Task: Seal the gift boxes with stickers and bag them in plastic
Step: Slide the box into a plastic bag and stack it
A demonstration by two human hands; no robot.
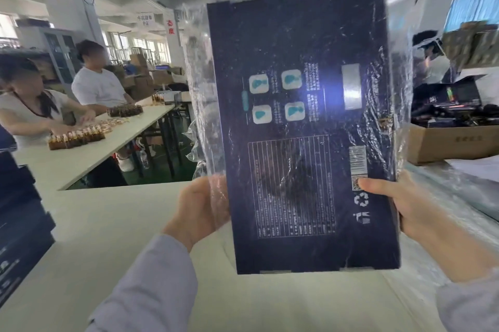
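Note:
A dark navy gift box (302, 126) stands upright in the air in front of me, its printed back side with a table, barcode and four small pictures facing me. A clear plastic bag (397, 67) covers its upper part and sides, wrinkled and shiny. My left hand (199, 210) grips the box's lower left edge through the plastic. My right hand (405, 204) grips the lower right edge, thumb pressed on the face beside the barcode. The bottom of the box hangs above the white table (113, 223).
Stacked dark boxes (21, 223) sit at the left edge. Sheets of plastic (459, 196) lie on the right, with a cardboard carton (453, 142) of dark items behind. Two people work at a far table (113, 140) with small brown bottles (75, 137).

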